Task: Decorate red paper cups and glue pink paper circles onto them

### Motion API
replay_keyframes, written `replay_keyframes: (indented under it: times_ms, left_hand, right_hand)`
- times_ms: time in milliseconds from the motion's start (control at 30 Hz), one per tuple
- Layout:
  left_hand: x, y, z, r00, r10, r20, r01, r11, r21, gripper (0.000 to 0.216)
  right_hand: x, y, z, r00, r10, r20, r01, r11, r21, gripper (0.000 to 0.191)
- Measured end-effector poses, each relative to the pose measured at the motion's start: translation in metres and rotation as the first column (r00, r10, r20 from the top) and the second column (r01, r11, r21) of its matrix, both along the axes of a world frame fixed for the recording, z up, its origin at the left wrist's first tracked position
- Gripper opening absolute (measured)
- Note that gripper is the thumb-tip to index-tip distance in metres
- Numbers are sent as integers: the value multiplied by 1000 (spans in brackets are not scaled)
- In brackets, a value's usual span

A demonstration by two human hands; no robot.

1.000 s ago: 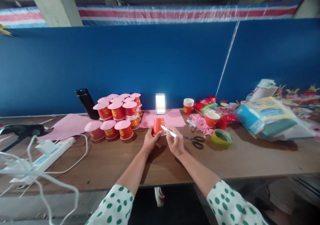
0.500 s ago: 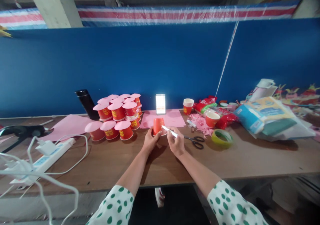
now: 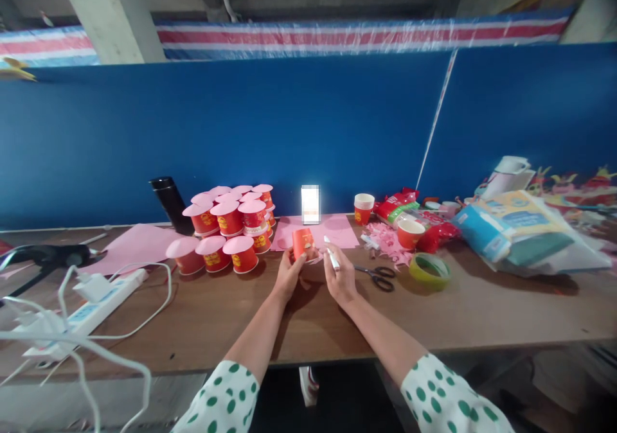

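Observation:
Tilted in my left hand (image 3: 288, 273) is a red paper cup (image 3: 303, 243), its base upward and its rim down. My right hand (image 3: 341, 279) grips a white marker pen (image 3: 332, 257), whose tip stands a little to the right of the cup. Behind the cup lie pink paper sheets (image 3: 337, 230). To my left, several red paper cups topped with pink paper discs (image 3: 227, 209) stand in stacked rows. Black-handled scissors (image 3: 380, 279) rest just right of my right hand.
A power strip (image 3: 91, 314) with white cables fills the left front. Along the back stand a black flask (image 3: 168, 203) and a white-lit screen (image 3: 311, 205). Stacked cups (image 3: 364, 208), an upright cup (image 3: 409, 234), yellow-green tape (image 3: 429, 271) and plastic packages (image 3: 520, 227) sit to the right.
The cup has turned and tilted in my left hand, bringing a printed side into view. The pen tip has moved away from the cup's side, to the right. The view has shifted slightly.

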State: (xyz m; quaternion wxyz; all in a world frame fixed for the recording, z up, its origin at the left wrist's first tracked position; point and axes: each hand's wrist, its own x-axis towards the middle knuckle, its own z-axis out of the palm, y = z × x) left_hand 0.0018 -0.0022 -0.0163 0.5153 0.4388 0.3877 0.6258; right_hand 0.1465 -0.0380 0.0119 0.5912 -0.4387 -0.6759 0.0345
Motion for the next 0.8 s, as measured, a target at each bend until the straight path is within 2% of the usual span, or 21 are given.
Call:
replay_keyframes:
  times_ms: [300, 500, 800]
  left_hand:
    - [-1, -6, 15, 970, -117, 213, 115, 993, 25, 47]
    - [-3, -7, 17, 958, -111, 264, 115, 993, 2, 39]
    - [-5, -4, 15, 947, -81, 310, 102, 994, -50, 40]
  right_hand:
    - [-2, 0, -3, 995, -5, 104, 10, 999, -50, 27]
    - [-3, 1, -5, 993, 18, 119, -11, 998, -57, 26]
    - [-3, 0, -6, 994, 48, 101, -43, 998, -53, 28]
